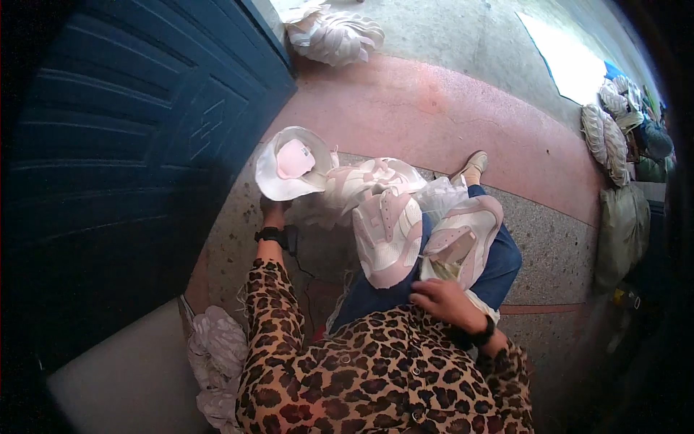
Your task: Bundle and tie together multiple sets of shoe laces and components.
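Observation:
A white and pink shoe upper (285, 189) is raised at the left, its opening toward me and a pink piece inside. My left hand (273, 211) is closed at its lower edge, the fingertips hidden behind it. Two more white and pink shoe uppers lie on my lap: one toe toward me (387, 242), the other with its opening up (486, 224). By the near end of that second upper is my right hand (444, 300), fingers bent and drawn together. What it pinches, if anything, is too small to make out.
Several shoe uppers (372, 173) are bunched together beyond my knees. A dark blue panelled door (144, 130) stands close on the left. Bundles of uppers lie on the floor at the far side (336, 36) and beside my left arm (217, 343). Sacks (622, 231) line the right.

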A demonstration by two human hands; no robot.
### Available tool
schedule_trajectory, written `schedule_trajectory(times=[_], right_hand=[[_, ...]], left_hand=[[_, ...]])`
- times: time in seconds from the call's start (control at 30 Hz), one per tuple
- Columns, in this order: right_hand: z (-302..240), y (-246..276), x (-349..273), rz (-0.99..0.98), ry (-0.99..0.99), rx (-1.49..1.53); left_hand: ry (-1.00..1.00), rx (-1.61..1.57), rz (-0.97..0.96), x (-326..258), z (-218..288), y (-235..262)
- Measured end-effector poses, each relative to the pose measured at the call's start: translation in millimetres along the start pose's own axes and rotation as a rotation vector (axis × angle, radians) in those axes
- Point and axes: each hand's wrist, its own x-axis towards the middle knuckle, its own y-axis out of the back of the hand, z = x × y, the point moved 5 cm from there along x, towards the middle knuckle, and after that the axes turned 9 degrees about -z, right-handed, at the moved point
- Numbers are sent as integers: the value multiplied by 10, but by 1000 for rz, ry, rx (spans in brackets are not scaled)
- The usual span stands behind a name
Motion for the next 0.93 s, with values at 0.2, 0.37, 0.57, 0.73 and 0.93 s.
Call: schedule_trajectory(times=[0.2, 0.37, 0.57, 0.73, 0.93], right_hand=[[-412, -214, 646, -50, -47, -91], [-574, -265, 684, 212, 199, -361], [-109, -63, 1090, 606, 29, -369], [-33, 446, 1018, 774, 115, 460], [230, 161, 1694, 343, -50, 922]], left_hand=[[-3, 361, 89, -755, 186, 192], [22, 556, 0, -1286, 101, 120], [-4, 548, -11, -1538, -46, 436], [57, 415, 277, -1834, 177, 991], [-43, 882, -11, -1340, -193, 497]])
